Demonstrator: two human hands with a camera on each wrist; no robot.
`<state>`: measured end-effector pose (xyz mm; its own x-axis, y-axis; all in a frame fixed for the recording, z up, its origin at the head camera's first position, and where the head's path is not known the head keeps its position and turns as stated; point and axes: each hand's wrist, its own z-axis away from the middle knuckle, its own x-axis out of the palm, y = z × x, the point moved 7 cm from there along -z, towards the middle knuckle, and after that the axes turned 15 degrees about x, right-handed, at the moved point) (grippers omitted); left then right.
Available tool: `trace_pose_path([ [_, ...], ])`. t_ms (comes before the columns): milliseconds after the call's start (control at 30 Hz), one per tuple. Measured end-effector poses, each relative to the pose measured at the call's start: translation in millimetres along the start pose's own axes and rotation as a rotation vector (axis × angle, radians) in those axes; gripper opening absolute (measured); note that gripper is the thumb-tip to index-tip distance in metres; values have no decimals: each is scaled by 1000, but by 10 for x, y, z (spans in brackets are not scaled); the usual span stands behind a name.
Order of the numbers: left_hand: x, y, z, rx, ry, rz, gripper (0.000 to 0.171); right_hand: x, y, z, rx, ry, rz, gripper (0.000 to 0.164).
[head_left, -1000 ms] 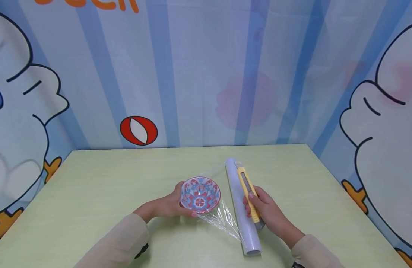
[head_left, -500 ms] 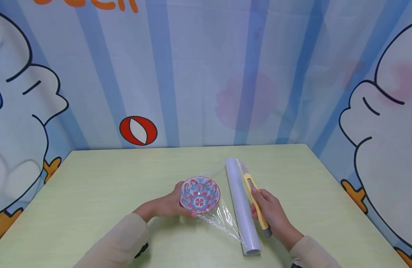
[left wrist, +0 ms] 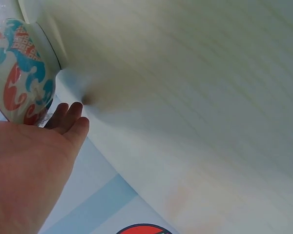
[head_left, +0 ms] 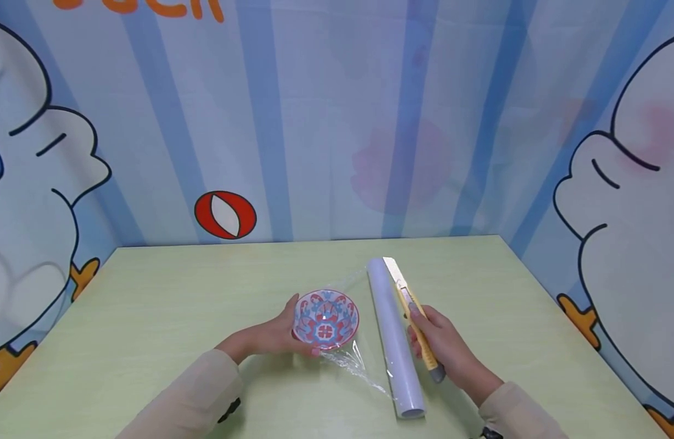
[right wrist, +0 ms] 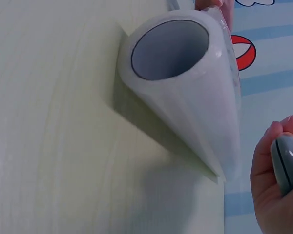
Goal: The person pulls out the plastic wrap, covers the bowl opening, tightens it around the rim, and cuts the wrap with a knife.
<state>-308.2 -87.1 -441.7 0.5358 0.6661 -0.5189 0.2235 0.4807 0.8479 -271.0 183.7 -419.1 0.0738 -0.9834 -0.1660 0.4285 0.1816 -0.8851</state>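
Note:
My left hand (head_left: 275,336) holds a small bowl (head_left: 326,318) patterned in red, blue and white, thumb at the near side and fingers around the left. Clear film (head_left: 354,361) stretches between the bowl and a long roll of cling film (head_left: 394,341) lying on the table. Just right of the roll, my right hand (head_left: 445,341) grips a yellow utility knife (head_left: 422,334), its blade (head_left: 393,268) out and pointing away near the roll's far end. In the right wrist view the knife's grey butt (right wrist: 286,161) sticks out of the fist, beside the roll's hollow end.
The pale wood-grain table (head_left: 205,292) runs back to a blue striped curtain (head_left: 326,122) printed with cartoon figures. A red and white ball print (head_left: 225,214) shows low on it.
The right hand has swung the utility knife from over the roll to its right side, and the blade now shows extended. The left hand and bowl have hardly moved.

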Motion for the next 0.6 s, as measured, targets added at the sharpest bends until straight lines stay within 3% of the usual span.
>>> trace_pose_path([
  [333,-35,-7,15,-5,7,-8,125,-40,30,-11,21,70,22,43],
  [467,-131,30,-1,9,-5,-32,112,-48,1,-14,25,56,58,44],
  [600,-293,162,-98,47,-1,-89,89,-50,-94,-5,9,21,129,38],
])
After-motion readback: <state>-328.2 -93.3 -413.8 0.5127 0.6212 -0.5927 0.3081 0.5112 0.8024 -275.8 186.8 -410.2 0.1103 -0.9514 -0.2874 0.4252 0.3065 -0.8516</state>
